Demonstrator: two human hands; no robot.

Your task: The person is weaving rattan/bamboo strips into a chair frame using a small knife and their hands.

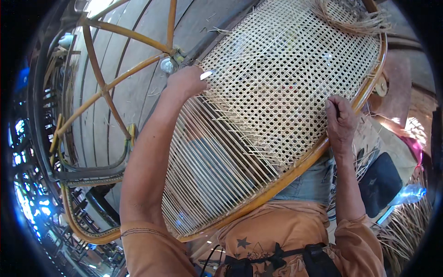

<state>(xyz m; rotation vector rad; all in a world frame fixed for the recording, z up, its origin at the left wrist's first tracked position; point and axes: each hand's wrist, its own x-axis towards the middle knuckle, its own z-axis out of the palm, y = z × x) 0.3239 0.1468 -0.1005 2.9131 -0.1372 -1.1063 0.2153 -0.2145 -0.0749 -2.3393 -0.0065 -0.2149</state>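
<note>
A large curved rattan frame [270, 187] lies across my lap, with woven cane mesh [286, 69] filling its far and right part. Nearer to me, only parallel cane strands [203, 173] span it, and loose strand ends stick out along the border of the mesh. My left hand [187, 83] is closed at the mesh's left edge around a small tool with a bright, flat tip [206, 75]; its kind is unclear. At the right rim, my right hand [342, 122] rests on the mesh with fingers curled. Whatever it may pinch is hidden.
A bundle of loose cane strands [350, 23] lies on the far end of the mesh. Rattan furniture frames [104, 90] stand at left on the plank floor [147, 37]. To the right are a dark flat pad [380, 177], a plastic bottle [408, 194] and a fibre heap [408, 231].
</note>
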